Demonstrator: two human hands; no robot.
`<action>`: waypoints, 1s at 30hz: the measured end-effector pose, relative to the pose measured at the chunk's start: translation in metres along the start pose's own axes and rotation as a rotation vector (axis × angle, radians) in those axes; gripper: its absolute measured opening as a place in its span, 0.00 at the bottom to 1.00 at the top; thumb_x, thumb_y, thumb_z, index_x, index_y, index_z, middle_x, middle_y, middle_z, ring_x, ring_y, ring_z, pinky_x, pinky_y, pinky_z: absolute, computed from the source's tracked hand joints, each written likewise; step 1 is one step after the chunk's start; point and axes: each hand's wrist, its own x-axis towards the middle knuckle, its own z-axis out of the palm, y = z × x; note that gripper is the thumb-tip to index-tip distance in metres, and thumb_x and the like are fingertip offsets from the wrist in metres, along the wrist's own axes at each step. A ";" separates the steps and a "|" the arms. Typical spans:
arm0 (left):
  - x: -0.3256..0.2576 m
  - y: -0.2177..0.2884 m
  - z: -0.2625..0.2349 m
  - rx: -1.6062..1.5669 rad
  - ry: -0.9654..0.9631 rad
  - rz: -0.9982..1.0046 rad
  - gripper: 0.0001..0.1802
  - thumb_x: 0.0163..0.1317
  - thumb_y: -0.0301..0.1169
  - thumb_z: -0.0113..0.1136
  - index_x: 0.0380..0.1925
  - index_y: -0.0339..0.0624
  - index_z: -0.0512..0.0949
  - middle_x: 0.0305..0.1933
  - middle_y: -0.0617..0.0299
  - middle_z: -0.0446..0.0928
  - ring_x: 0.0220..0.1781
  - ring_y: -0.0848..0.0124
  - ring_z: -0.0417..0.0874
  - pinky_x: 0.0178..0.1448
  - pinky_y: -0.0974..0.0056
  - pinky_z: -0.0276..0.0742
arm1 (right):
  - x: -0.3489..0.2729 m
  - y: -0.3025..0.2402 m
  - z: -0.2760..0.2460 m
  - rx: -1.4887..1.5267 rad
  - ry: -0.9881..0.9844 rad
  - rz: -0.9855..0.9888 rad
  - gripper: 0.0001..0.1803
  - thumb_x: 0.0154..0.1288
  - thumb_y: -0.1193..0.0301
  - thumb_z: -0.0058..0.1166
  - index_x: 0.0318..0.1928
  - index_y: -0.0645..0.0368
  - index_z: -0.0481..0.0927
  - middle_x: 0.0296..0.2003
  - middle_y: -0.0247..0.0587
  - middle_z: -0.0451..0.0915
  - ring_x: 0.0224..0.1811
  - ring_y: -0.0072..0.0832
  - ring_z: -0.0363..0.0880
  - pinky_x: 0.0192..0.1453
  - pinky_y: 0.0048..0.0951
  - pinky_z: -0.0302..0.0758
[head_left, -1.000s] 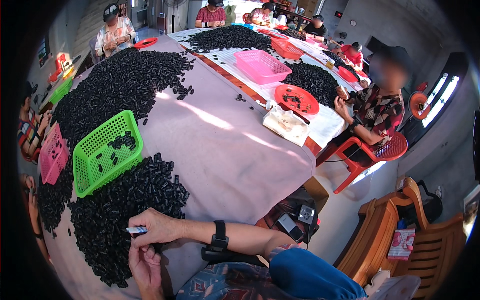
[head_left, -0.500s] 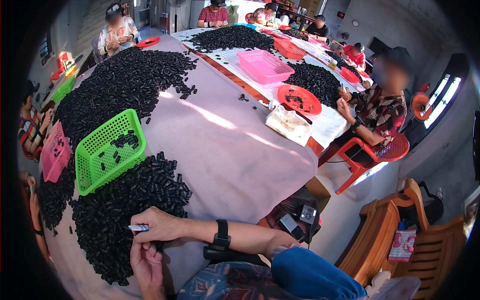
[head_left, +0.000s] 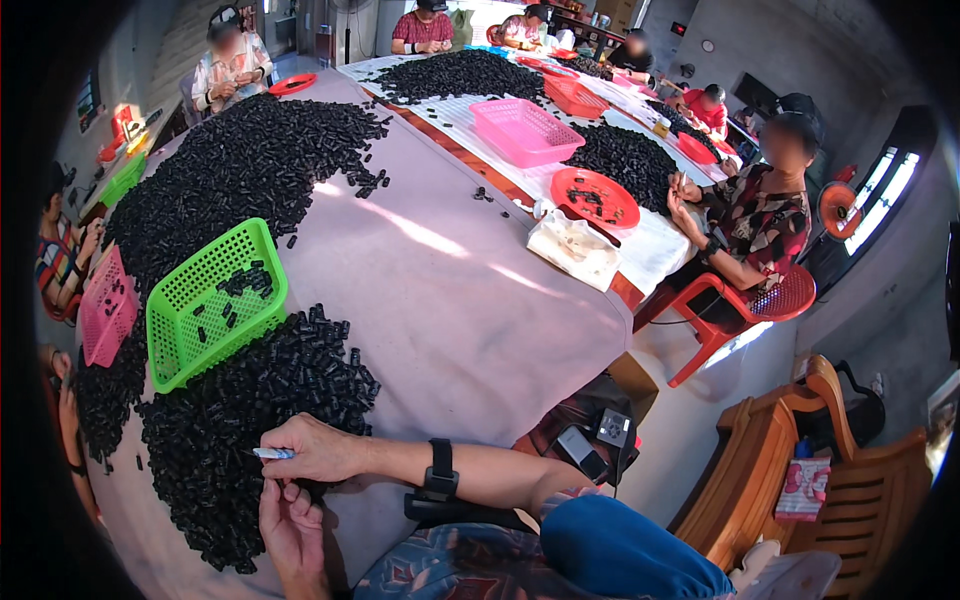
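My right hand [head_left: 318, 448] is closed round a slim tool with a blue-and-white handle [head_left: 273, 453], whose short end juts out to the left. I cannot make out its tip against the dark pile. Just below it, my left hand [head_left: 292, 528] is turned partly palm up, fingers curled, its fingertips close under the right hand. Whatever the left fingers pinch is too small or hidden to name. Both hands are at the near right side of a heap of small black cylindrical plastic pieces [head_left: 240, 420]. A green basket [head_left: 215, 340] with some of these pieces stands at the heap's far side.
Another large black heap [head_left: 230, 180] spreads across the cloth-covered table [head_left: 430, 310]. A pink basket [head_left: 108, 310] stands at the left. At the right are a red plate [head_left: 600, 190], a white tray [head_left: 575, 250] and a seated co-worker [head_left: 765, 200]. A wooden bench [head_left: 800, 470] stands beside me.
The whole view has shifted very slightly to the left. Both hands keep nearly the same pose over the heap, and the tool has tilted only slightly.
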 end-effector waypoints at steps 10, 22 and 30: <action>0.001 -0.001 -0.006 -0.005 0.007 0.014 0.12 0.68 0.35 0.43 0.48 0.44 0.69 0.27 0.69 0.67 0.22 0.81 0.64 0.23 0.75 0.63 | -0.002 -0.006 -0.002 0.050 -0.041 0.031 0.12 0.48 0.68 0.58 0.24 0.66 0.75 0.17 0.38 0.75 0.22 0.18 0.72 0.28 0.26 0.70; 0.001 -0.001 -0.005 -0.016 -0.013 0.009 0.13 0.69 0.34 0.42 0.50 0.44 0.68 0.28 0.68 0.66 0.24 0.80 0.65 0.23 0.75 0.64 | -0.002 -0.005 -0.002 0.045 -0.042 0.033 0.11 0.48 0.68 0.58 0.24 0.65 0.75 0.18 0.39 0.75 0.21 0.19 0.72 0.28 0.26 0.70; 0.002 -0.001 -0.009 -0.018 -0.020 0.007 0.14 0.69 0.34 0.42 0.51 0.44 0.68 0.28 0.68 0.66 0.24 0.80 0.65 0.24 0.75 0.65 | -0.001 -0.003 -0.001 0.049 -0.041 0.019 0.11 0.47 0.69 0.58 0.25 0.65 0.75 0.17 0.39 0.75 0.21 0.19 0.72 0.27 0.27 0.70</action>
